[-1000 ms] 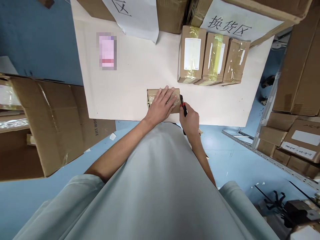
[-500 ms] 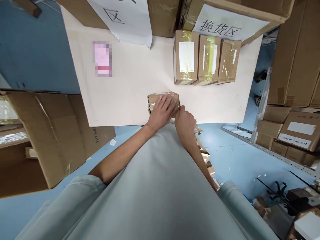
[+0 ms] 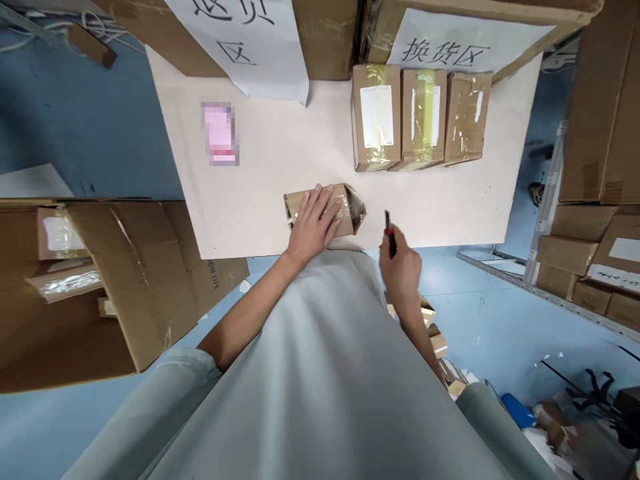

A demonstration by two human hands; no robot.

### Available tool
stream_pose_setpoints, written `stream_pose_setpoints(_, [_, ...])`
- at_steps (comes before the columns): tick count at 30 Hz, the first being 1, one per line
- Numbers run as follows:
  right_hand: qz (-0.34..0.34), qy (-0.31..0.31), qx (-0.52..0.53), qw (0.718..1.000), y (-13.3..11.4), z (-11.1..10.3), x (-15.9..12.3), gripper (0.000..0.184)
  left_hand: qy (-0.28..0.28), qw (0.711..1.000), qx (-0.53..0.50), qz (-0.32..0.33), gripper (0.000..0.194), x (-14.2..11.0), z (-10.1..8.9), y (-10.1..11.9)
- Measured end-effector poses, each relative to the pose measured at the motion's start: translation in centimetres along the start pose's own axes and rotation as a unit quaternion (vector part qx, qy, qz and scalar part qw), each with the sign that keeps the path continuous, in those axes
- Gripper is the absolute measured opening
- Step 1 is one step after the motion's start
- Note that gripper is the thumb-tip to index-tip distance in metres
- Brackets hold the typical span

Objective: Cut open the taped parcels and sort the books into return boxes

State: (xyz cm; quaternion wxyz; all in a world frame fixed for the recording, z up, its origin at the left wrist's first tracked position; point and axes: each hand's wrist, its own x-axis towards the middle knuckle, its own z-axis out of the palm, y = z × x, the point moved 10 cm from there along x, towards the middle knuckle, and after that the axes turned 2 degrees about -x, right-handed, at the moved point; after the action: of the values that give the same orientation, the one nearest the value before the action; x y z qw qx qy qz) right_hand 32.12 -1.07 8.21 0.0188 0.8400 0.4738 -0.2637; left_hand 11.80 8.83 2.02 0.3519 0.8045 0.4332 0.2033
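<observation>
A small taped cardboard box [image 3: 345, 210] lies near the front edge of the white table [image 3: 270, 147]. My left hand [image 3: 314, 223] rests flat on its top, fingers stretched out. The box's right end is partly open, with flaps sticking out. To the right of it, my right hand [image 3: 403, 268] is closed around a black and red utility knife [image 3: 391, 235]. The knife's tip points away from me, and a gap separates it from the box.
Three taped boxes [image 3: 424, 120] stand in a row at the back right, before a larger carton with a paper sign [image 3: 450, 48]. A pink blurred item [image 3: 220, 133] lies at left. A big open carton [image 3: 150, 280] stands left of the table; shelved boxes [image 3: 570, 250] are at right.
My right hand has drawn the knife away from the box, to the right. The box's right end now shows open. My left hand stays on top, with the box turned slightly.
</observation>
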Motion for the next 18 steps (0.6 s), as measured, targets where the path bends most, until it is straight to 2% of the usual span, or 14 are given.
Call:
stream_pose_setpoints(2, [0.018, 0.046, 0.009, 0.999, 2.3, 0.8, 3.6, 0.055, 0.014, 1.000, 0.003, 0.003, 0.054, -1.7, -1.6, -1.6])
stream_pose_setpoints(3, [0.025, 0.046, 0.005, 0.999, 3.4, 1.9, 5.7, 0.055, 0.023, 1.000, 0.006, 0.002, 0.055, -2.8, -2.4, -2.5])
stream_pose_setpoints(6, [0.050, 0.004, -0.031, 0.998, 5.7, 5.8, 11.6, 0.063, 0.055, 0.998, 0.012, -0.022, 0.058, -6.1, -4.9, -5.0])
stream_pose_setpoints(8, [0.059, -0.027, -0.055, 0.996, 6.5, 7.9, 14.0, 0.067, 0.076, 0.996, 0.019, -0.051, 0.059, -8.0, -6.4, -6.4])
stream_pose_setpoints(10, [0.056, -0.036, -0.066, 0.996, 6.5, 9.0, 15.0, 0.068, 0.102, 0.991, 0.031, -0.079, 0.057, -9.6, -7.9, -7.3])
stream_pose_setpoints(13, [0.017, 0.003, -0.030, 0.999, 4.7, 8.9, 15.0, 0.061, 0.146, 0.981, 0.041, -0.124, 0.055, -11.4, -9.7, -8.5])
stream_pose_setpoints(14, [0.002, 0.006, 0.010, 1.000, 3.7, 9.0, 14.7, 0.057, 0.160, 0.976, 0.040, -0.145, 0.055, -12.0, -10.2, -9.0])
stream_pose_setpoints(16, [-0.015, -0.032, 0.140, 0.989, 1.4, 10.3, 13.8, 0.049, 0.182, 0.964, 0.027, -0.191, 0.057, -12.9, -10.9, -10.3])
stream_pose_setpoints(18, [-0.019, -0.102, 0.293, 0.950, -1.4, 12.3, 12.5, 0.044, 0.198, 0.952, 0.002, -0.233, 0.059, -13.7, -11.4, -11.7])
